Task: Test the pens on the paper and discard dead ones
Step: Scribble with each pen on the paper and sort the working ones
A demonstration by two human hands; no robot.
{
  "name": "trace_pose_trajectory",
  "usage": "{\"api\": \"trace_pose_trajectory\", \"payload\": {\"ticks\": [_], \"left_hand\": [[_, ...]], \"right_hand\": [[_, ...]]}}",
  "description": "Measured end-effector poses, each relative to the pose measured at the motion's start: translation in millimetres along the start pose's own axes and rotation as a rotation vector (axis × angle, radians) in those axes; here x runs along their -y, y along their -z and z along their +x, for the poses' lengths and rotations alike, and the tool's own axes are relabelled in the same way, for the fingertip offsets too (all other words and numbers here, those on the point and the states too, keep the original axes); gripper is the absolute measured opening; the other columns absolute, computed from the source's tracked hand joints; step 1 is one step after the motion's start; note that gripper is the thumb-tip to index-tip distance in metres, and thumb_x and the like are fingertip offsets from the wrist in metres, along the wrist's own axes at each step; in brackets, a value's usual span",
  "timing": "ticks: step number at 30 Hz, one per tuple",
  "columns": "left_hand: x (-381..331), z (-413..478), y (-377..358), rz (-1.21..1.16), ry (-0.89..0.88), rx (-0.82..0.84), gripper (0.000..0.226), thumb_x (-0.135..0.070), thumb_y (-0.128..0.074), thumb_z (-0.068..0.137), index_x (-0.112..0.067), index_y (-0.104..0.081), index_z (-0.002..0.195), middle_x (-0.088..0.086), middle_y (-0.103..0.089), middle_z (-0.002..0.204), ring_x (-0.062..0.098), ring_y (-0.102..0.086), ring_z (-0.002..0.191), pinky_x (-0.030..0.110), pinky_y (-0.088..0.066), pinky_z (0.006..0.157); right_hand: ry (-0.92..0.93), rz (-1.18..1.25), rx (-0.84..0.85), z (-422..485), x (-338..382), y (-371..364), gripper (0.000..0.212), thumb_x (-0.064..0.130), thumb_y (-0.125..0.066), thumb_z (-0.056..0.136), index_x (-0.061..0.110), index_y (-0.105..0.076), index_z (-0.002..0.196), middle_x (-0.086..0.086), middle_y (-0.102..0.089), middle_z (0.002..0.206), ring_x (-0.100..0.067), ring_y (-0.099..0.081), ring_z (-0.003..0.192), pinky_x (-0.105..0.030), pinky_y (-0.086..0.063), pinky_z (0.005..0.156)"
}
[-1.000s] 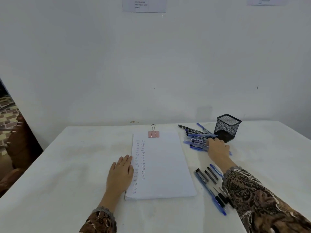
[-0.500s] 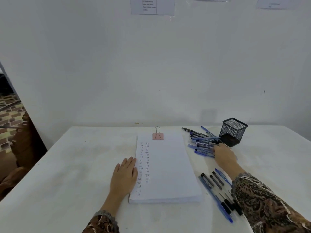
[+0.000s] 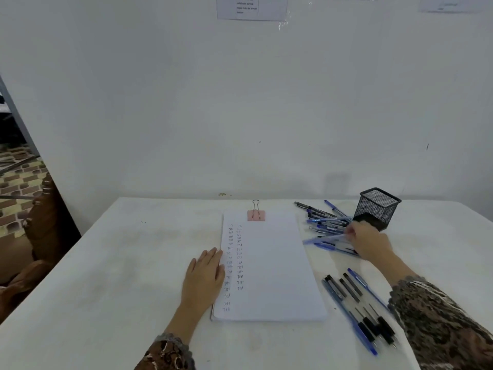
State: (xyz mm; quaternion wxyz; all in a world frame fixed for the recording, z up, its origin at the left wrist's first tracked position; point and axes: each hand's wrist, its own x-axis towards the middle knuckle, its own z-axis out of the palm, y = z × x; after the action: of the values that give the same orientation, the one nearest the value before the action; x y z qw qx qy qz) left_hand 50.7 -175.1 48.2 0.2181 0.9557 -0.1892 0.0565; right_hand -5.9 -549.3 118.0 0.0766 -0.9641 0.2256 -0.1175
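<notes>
Paper point(image 3: 274, 263), held by a pink binder clip point(image 3: 256, 215) at its far edge, lies on the white table point(image 3: 120, 263). The left hand point(image 3: 205, 273) rests flat, fingers straight, on its left edge. The right hand point(image 3: 370, 243) pinches a blurred blue pen point(image 3: 322, 239) at the loose pile point(image 3: 320, 217) beside a black mesh cup point(image 3: 377, 208), far right; more pens point(image 3: 357, 303) lie near right.

A plain office or workroom. A white table point(image 3: 133, 263) is pushed against a bare white wall point(image 3: 186, 102) with printed sheets point(image 3: 252, 8) taped up high. On the table lie desk supplies: a stack of paper point(image 3: 274, 263) held by a pink binder clip point(image 3: 256, 215), loose pens point(image 3: 322, 220) and a black mesh pen cup point(image 3: 377, 206). Past the wall's left edge shows what may be a brick-patterned floor point(image 3: 18, 188).
</notes>
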Motion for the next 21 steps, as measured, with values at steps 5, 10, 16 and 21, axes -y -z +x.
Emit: {"api": "trace_pose_trajectory", "payload": {"ticks": [5, 10, 16, 21], "left_hand": [[-3, -3, -1, -0.159, -0.211, -0.200, 0.037, -0.008, -0.058, 0.084, -0.017, -0.060, 0.119, 0.000, -0.056, 0.128, 0.018, -0.056, 0.115, 0.029, -0.045, 0.096], [-17, -2, 7, -0.509, -0.164, -0.082, 0.047, -0.021, -0.051, 0.093, -0.020, -0.038, 0.138, -0.011, -0.041, 0.137, 0.003, -0.040, 0.123, 0.024, -0.034, 0.106], [-35, -2, 6, -0.472, -0.247, 0.034, 0.036, -0.033, -0.039, 0.094, -0.018, -0.054, 0.124, -0.006, -0.058, 0.109, 0.008, -0.054, 0.102, 0.020, -0.042, 0.090], [-36, 4, 0, -0.348, -0.252, -0.006, 0.023, -0.026, -0.037, 0.098, -0.023, -0.059, 0.100, -0.010, -0.061, 0.094, 0.007, -0.054, 0.087, 0.025, -0.045, 0.079]], "right_hand": [[0.047, 0.944, -0.263, -27, 55, 47, 0.017, 0.003, -0.060, 0.088, 0.018, -0.062, 0.081, -0.004, -0.058, 0.073, -0.008, -0.055, 0.061, -0.010, -0.041, 0.057], [0.058, 1.280, 0.049, -67, 130, 1, 0.025, -0.008, -0.050, 0.090, 0.014, -0.056, 0.079, -0.003, -0.054, 0.067, -0.001, -0.056, 0.051, -0.020, -0.049, 0.062], [-0.118, 1.665, 0.205, -100, 168, -46, 0.010, 0.000, -0.048, 0.093, 0.005, -0.056, 0.096, -0.004, -0.054, 0.071, -0.013, -0.054, 0.061, -0.019, -0.051, 0.064], [0.030, 1.420, 0.259, -112, 182, -50, 0.014, 0.003, -0.053, 0.091, 0.007, -0.063, 0.083, -0.002, -0.057, 0.066, -0.011, -0.054, 0.065, -0.018, -0.047, 0.066]]}}
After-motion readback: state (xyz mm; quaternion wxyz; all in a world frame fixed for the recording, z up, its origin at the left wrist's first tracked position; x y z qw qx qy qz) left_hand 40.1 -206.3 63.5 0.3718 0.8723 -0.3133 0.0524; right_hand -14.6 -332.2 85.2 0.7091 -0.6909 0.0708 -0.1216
